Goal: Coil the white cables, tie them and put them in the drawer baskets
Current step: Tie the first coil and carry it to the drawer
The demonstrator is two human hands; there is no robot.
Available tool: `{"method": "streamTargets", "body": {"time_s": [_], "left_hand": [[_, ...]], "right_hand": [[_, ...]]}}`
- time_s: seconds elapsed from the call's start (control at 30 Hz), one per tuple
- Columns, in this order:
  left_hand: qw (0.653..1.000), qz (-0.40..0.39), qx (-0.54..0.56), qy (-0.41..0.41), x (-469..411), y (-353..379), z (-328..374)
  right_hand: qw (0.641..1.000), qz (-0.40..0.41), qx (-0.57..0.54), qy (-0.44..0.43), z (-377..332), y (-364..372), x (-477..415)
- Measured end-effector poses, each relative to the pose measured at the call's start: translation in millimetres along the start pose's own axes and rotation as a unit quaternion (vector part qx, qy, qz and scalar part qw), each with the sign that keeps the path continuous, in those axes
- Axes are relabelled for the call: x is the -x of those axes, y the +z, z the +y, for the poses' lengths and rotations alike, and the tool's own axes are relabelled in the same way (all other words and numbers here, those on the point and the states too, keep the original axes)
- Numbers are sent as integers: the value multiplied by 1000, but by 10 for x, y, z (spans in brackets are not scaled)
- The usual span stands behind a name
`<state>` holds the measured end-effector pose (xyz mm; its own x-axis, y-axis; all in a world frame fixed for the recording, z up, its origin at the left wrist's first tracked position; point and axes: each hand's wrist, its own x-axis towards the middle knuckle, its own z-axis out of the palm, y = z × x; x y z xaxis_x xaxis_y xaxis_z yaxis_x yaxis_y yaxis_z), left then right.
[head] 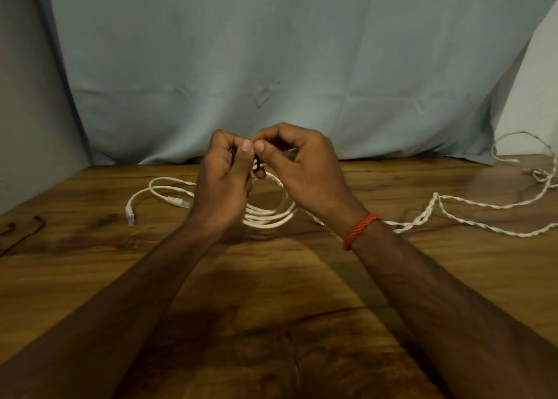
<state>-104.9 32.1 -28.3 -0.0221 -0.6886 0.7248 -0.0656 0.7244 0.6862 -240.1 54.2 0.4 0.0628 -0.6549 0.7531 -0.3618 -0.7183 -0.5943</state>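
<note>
A white network cable [268, 216] is wound into a coil, held up over the wooden table [271, 293]. Its two plug ends [130, 216] trail to the left on the wood. My left hand [222, 181] and my right hand [305, 169] meet above the coil, thumbs tip to tip. Both pinch a thin black tie [256, 164] that wraps the top of the coil. Most of the tie is hidden by my fingers. A second cable, white and twisted [471, 214], lies loose across the right side of the table.
Thin black ties [18, 232] lie near the table's left edge. A pale blue cloth [271, 66] hangs behind the table as a backdrop. The twisted cable runs up to the far right corner [543, 172]. No drawer basket is in view.
</note>
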Motion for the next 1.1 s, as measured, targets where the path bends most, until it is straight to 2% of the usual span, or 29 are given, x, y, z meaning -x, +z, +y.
{"method": "streamTargets", "body": {"time_s": [0.13, 0.27, 0.37, 0.63, 0.87, 1.1], "left_hand": [[999, -17, 36, -35, 3, 23, -6], [996, -28, 64, -47, -2, 26, 5], [992, -29, 106, -61, -5, 32, 40], [975, 10, 188, -121, -27, 33, -13], [979, 44, 154, -129, -18, 87, -34], [958, 95, 170, -211, -76, 106, -86]], "right_hand": [[1000, 23, -2, 20, 25, 34, 6], [995, 24, 96, -19, 89, 143, 30], [992, 50, 114, -32, 130, 159, 15], [984, 92, 133, -68, 126, 147, 26], [980, 79, 149, -110, 160, 142, 31], [969, 73, 165, -168, 196, 204, 50]]}}
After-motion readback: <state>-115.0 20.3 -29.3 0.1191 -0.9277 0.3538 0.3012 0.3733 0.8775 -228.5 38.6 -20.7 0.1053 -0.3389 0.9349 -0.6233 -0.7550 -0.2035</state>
